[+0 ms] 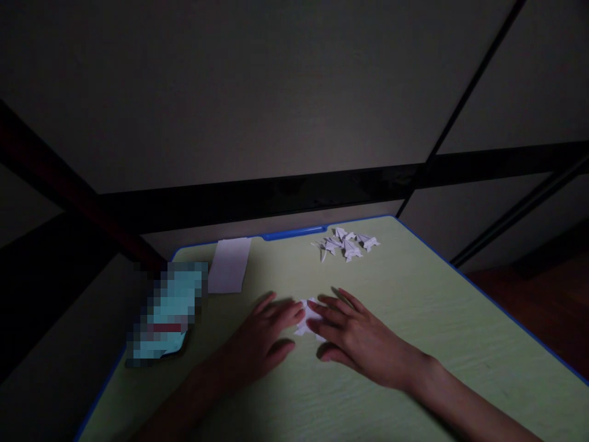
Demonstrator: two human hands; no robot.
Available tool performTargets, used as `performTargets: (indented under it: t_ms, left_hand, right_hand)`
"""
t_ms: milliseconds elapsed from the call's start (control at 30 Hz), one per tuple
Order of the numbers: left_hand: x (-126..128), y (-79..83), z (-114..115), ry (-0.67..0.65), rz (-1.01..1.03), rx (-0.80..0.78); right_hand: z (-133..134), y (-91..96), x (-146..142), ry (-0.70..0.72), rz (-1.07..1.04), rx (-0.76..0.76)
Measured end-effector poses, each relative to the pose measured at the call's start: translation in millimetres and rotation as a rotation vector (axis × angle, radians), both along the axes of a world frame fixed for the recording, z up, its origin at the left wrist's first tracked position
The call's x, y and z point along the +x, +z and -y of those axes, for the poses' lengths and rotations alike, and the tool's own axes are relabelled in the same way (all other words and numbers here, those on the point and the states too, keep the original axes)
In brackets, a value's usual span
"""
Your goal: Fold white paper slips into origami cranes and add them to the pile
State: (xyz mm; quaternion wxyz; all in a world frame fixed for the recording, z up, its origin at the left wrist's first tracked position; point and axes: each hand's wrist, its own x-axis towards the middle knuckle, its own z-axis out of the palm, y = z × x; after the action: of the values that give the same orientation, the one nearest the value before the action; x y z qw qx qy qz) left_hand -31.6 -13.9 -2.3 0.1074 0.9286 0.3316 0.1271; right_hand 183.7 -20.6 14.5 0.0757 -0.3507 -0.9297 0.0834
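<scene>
A small folded white paper piece [304,322] lies on the light green table, partly covered by my fingers. Its shape looks much like the finished paper figures farther back. My right hand [354,331] rests over its right side, fingers spread and laid on the paper. From the left, my left hand [269,331] reaches in with fingers stretched out, fingertips touching the paper's left edge and the thumb apart. Neither hand is closed around it.
Several folded white paper figures [350,247] sit in a cluster at the table's back. White paper sheets [230,265] lie back left, beside a pixelated phone-like object [172,313]. The green table [442,344] has a blue rim and stands against a panelled wall [257,98].
</scene>
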Motion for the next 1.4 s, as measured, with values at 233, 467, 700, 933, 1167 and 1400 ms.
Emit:
performTargets:
  t_ms: [233,467,700,933,1167,1400]
  left_hand:
    - [-2.5,-3.7,-0.5,-0.018,0.057,0.172]
    - [32.2,-5.1,14.4,0.016,-0.101,0.333]
    - [32.9,-9.7,23.0,0.142,0.0,0.255]
    - [6.7,-8.6,0.6,0.197,0.319,0.025]
    - [7.3,-10.8,0.1,0.012,0.246,0.04]
    - [15.1,-3.3,5.5,-0.002,0.137,0.057]
  right_hand:
    - [0.2,-2.2,0.1,-0.015,-0.048,-0.004]
    - [1.3,-3.4,-3.2,-0.031,-0.035,-0.022]
    - [-4.1,-0.9,-0.4,0.005,-0.015,-0.049]
    - [-10.9,-5.1,5.7,0.056,-0.075,-0.054]
    - [-16.1,-13.8,7.0,0.1,-0.155,-0.048]
    - [-15.9,-15.6,8.1,0.074,-0.175,-0.066]
